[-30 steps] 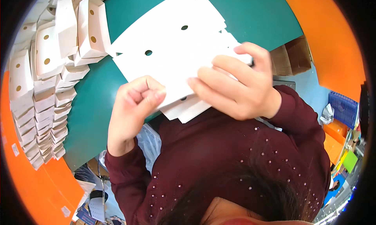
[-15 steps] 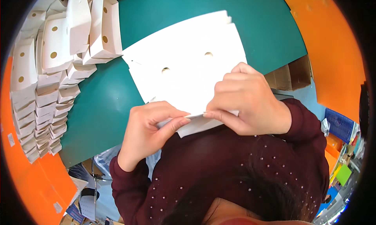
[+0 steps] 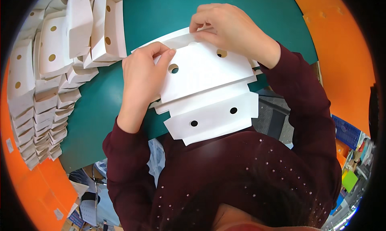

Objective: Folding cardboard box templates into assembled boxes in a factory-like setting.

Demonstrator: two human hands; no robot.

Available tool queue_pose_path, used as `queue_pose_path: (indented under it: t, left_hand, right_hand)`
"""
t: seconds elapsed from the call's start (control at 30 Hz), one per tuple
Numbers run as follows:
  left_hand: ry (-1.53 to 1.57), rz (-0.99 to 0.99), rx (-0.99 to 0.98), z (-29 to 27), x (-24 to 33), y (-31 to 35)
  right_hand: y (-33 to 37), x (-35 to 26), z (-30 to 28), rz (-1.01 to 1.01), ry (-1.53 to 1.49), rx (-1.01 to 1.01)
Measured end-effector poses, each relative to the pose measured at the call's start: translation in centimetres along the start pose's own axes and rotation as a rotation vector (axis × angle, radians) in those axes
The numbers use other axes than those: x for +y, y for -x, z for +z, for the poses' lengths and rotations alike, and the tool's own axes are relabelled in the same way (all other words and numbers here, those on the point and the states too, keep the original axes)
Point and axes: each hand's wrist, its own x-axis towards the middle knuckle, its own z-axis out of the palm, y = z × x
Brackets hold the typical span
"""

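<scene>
A white cardboard box blank (image 3: 205,72) lies on the green tabletop, partly folded, its far flap standing up. Two round holes pierce its main panel and two more its near panel (image 3: 214,116), which reaches past the table's near edge toward my body. At the far left corner, my left hand (image 3: 145,66) pinches the fold between thumb and fingers. My right hand (image 3: 229,31) is closed on the far flap, right of the middle, with its fingers curled over the edge. Part of the right end is hidden under my right wrist.
Several nested white boxes with round holes (image 3: 53,46) are piled along the left side. The green table (image 3: 100,110) has orange surfaces (image 3: 341,50) to the right and left. A dark grey object (image 3: 273,114) shows below the table edge, and a blue basket (image 3: 345,130) stands at far right.
Both hands have moved from the blank's near edge to its far edge. The blank's far flap now stands up, and the near panel is spread toward me.
</scene>
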Motion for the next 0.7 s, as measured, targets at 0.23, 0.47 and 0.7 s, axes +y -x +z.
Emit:
queue_pose_path:
  t: [0.23,0.47,0.7]
  left_hand:
    - [0.032,-0.063,0.042,0.5,0.0,-0.6]
    - [-0.001,0.020,0.117,1.0,-0.4,-0.5]
    - [-0.022,0.024,0.124,1.2,-0.4,-0.3]
  right_hand:
    - [1.0,1.0,1.4,-0.142,0.032,0.179]
    - [-0.6,1.0,0.3,0.133,-0.313,-0.137]
    - [-1.1,1.4,1.1,0.191,-0.331,-0.233]
